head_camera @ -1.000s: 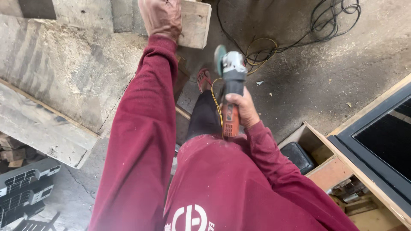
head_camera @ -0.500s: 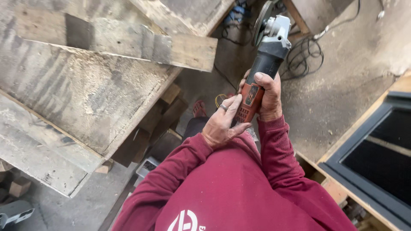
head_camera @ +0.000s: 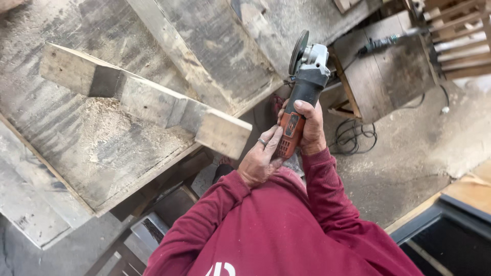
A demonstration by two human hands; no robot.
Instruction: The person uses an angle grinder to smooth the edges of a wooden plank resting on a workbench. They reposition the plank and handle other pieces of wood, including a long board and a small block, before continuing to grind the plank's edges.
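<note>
An angle grinder [head_camera: 300, 87] with an orange rear body, black grip and grey head points away from me, its disc at the far end. My right hand [head_camera: 310, 128] is wrapped around its orange body. My left hand [head_camera: 261, 158], a ring on one finger, rests its fingers against the grinder's rear end from the left. To the left, a notched wooden beam [head_camera: 148, 105] lies across a dusty wooden workbench [head_camera: 76, 148] strewn with sawdust.
A wooden crate [head_camera: 388, 66] with a cable on it stands beyond the grinder. Coiled black cable [head_camera: 353, 137] lies on the concrete floor. A dark-framed panel [head_camera: 450, 235] sits at lower right. Wood offcuts lie under the bench.
My left hand left the beam and came to the grinder's rear end. My right hand raised the grinder from down at my side. My view swung left over the bench.
</note>
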